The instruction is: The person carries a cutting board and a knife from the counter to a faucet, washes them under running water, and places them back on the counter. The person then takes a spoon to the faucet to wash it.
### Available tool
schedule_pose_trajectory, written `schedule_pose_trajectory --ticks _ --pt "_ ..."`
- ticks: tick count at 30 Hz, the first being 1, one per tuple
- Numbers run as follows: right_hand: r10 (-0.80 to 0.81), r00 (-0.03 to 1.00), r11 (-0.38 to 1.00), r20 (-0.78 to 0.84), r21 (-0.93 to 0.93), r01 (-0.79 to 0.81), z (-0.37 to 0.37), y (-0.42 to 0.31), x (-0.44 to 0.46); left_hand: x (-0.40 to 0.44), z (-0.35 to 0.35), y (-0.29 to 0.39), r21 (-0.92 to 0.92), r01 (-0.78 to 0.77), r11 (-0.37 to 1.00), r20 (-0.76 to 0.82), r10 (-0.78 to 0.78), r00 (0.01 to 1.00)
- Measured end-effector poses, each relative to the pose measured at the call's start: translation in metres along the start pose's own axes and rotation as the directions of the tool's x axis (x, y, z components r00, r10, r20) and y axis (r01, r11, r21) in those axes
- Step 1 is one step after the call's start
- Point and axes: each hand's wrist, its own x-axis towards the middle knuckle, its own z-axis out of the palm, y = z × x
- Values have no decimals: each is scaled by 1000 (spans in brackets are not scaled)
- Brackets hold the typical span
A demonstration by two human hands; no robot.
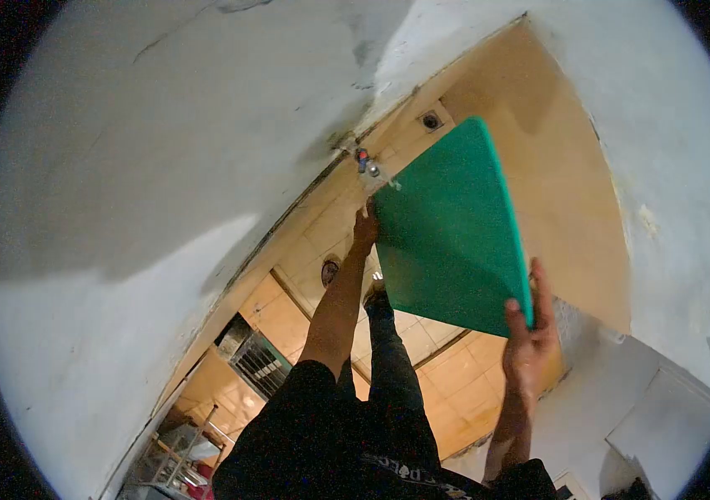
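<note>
A large, flat green cutting board (455, 233) with rounded corners hangs tilted between my two hands, above the tiled floor. My left hand (365, 227) grips its left edge, and the fingers behind the board are hidden. At the lower right corner, my right hand (530, 333) holds the edge between the thumb on the near side and the fingers on the far side. A tap (371, 169) with a red and blue fitting juts from the wall close to the board's upper left edge.
A floor drain (431, 122) lies beyond the board near the wall (163, 150). My shoe (331, 271) stands on pale tiles below. At the lower left are a dark grate (260, 365) and a metal rack (180, 462). Another white wall (672, 150) rises on the right.
</note>
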Motion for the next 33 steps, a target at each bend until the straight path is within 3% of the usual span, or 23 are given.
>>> schedule_pose_trajectory --ticks 1,2,4,5,7,10,12,14,16,20,22,23,24,25,27,28,30,31,32,33 --pt "-27 998 1000 -59 11 27 -16 3 -2 -4 -3 9 -80 96 992 50 -92 995" --pt "-54 992 998 -114 21 56 -25 3 -4 -9 -6 18 -278 152 949 156 -111 981" --pt "-6 988 991 -155 131 26 -34 -13 -7 -39 -20 60 -602 312 735 371 -89 924" --pt "35 982 971 -187 241 11 -36 -17 -7 -50 -26 82 -710 400 580 466 -40 884" --pt "44 975 948 -217 318 28 -42 -6 -5 -61 -35 96 -775 485 405 543 33 839" --pt "6 963 936 -269 340 89 -64 68 15 -79 -69 101 -755 468 459 553 65 830" --pt "37 976 887 -215 456 67 -69 111 42 -102 -95 106 -818 364 445 412 11 911" --pt "10 979 818 -202 565 108 -67 155 68 -121 -110 111 -792 354 497 423 29 906" --pt "76 975 961 -208 275 -16 -73 219 102 -140 -122 116 -762 344 549 437 43 899" --pt "111 990 989 -88 106 -101 -41 282 155 -178 -121 134 -724 331 606 379 -52 924" --pt "105 994 994 -25 40 -104 -3 320 180 -192 -112 142 -721 345 601 379 -75 923" --pt "3 996 985 -88 -169 -18 29 349 191 -202 -103 142 -772 272 574 332 -1 943" --pt "-24 998 969 50 -245 36 54 320 188 -210 -95 144 -816 202 541 286 74 955" --pt "-134 988 976 75 -161 145 96 339 195 -219 -84 151 -799 202 566 295 75 953" --pt "-93 990 995 104 48 88 177 336 207 -234 -63 165 -619 138 773 187 -25 982" --pt "-94 992 984 87 161 79 205 310 202 -233 -62 168 -615 129 778 185 -16 983" --pt "-84 995 856 62 516 40 234 247 173 -233 -65 174 -257 -88 962 85 113 990" --pt "-76 995 749 67 662 13 239 215 148 -232 -69 177 -255 -91 963 76 113 991" --pt "-83 993 659 82 752 -7 239 185 119 -233 -74 179 -222 -205 953 22 215 976" --pt "-273 962 689 24 703 178 238 164 89 -232 -80 181 -180 -316 931 -25 317 948"
